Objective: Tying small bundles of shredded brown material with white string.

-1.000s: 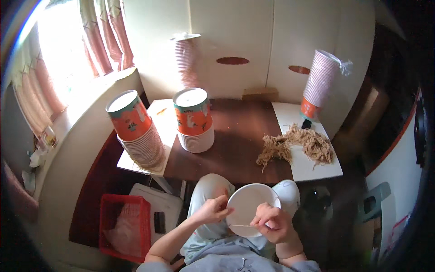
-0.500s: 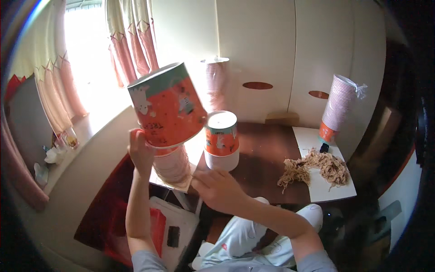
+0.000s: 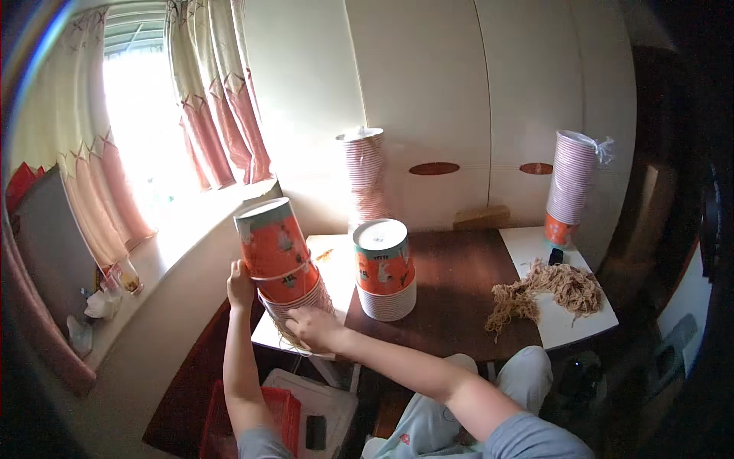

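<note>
At the left end of the table an orange-and-green paper bucket (image 3: 277,239), bottom up, sits tilted on a stack of nested paper buckets (image 3: 290,289). My left hand (image 3: 240,286) is closed against the left side of the upper bucket, near its rim; some of its fingers are hidden. Thin string runs around the ridged rims of the lower stack. My right hand (image 3: 317,329) is pressed to that stack's near side, its fingers curled in on the string. Just right of them stands another upside-down bucket stack (image 3: 381,268), touched by neither hand.
A tall wrapped bucket stack (image 3: 362,172) stands at the back, by the cabinet wall. Another tall stack (image 3: 571,183) is at the right end, its wrapping tied on top. A heap of tan string (image 3: 562,291) lies before it. A red crate (image 3: 275,417) is below the table.
My left hand has come down with the orange bucket, which now rests over the lower stack. My right hand has moved left onto that stack's side. The whole view has shifted slightly.
</note>
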`<state>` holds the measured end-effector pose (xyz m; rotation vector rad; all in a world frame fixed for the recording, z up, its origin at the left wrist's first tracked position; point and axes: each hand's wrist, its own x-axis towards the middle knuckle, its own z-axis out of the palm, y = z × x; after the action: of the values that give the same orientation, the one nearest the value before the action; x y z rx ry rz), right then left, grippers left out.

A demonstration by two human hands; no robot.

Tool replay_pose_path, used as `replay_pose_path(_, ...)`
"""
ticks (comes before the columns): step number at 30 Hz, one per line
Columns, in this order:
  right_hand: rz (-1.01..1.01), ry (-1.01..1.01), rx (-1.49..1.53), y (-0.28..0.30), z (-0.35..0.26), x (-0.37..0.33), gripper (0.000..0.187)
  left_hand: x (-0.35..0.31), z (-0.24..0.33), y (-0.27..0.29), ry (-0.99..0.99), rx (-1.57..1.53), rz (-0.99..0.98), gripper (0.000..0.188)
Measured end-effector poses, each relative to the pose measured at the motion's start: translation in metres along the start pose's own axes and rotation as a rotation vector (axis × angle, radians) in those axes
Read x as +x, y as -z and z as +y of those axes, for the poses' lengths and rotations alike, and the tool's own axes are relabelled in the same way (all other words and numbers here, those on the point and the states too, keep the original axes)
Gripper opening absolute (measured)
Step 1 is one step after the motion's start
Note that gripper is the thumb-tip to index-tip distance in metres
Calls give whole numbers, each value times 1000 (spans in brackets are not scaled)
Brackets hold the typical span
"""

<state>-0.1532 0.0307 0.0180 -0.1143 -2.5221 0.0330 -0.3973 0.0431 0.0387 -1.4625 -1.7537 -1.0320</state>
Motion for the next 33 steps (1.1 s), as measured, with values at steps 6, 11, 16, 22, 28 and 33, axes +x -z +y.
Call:
replay_pose_path(6, -77, -62, 64, -14, -34, -50, 37, -41, 7, 20, 116, -96, 44, 18)
replay_pose_path(11, 195, -38, 1120, 142, -93, -82, 25, -36, 62, 33, -25, -23, 353, 17)
replay_pose_path(16, 176, 258, 1381, 238, -120, -120, 29, -18, 157, 46, -287, 23, 74, 25)
replay_pose_path(22, 280, 253, 1315, 260, -132, -150, 17, 7, 257, -31, -370, -259, -192, 39)
replay_pose_path(28, 364, 229, 1247, 274, -139, -176, 17, 8, 275, -79, -357, -10, -375, 34)
replay_pose_path(33, 364, 217, 1291, 281, -142, -193, 21, 16, 279, -85, -270, -71, -350, 30)
